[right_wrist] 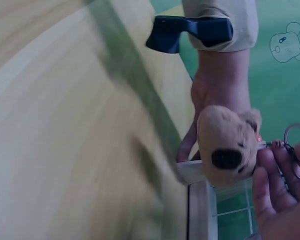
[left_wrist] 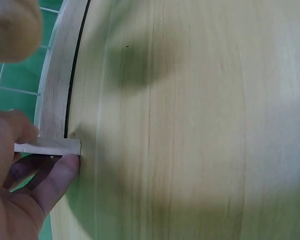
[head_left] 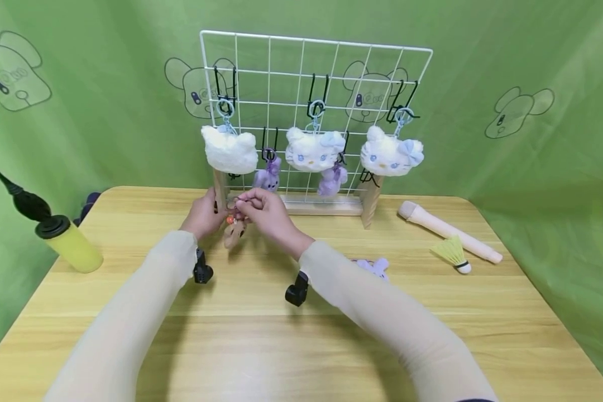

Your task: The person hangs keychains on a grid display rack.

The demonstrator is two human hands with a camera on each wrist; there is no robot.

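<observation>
My left hand (head_left: 204, 214) grips the left wooden foot of the white wire rack; in the left wrist view, thumb and fingers close around this wooden foot (left_wrist: 50, 146). With my right hand (head_left: 272, 216) I pinch the ring end of a brown plush dog-head keychain (right_wrist: 221, 142). The head hangs below my fingers, just in front of the rack's lower left, with an orange bead above it. In the right wrist view the metal ring (right_wrist: 296, 134) shows by my fingertips. Whether it touches a hook is hidden.
White plush cat keychains (head_left: 315, 151) and purple plush keychains (head_left: 333, 180) hang from black hooks on the rack (head_left: 315, 40). Another purple plush (head_left: 376, 268) lies near my right forearm. A microphone (head_left: 449, 231), yellow shuttlecock (head_left: 453, 254) and yellow pump (head_left: 75, 248) are on the table.
</observation>
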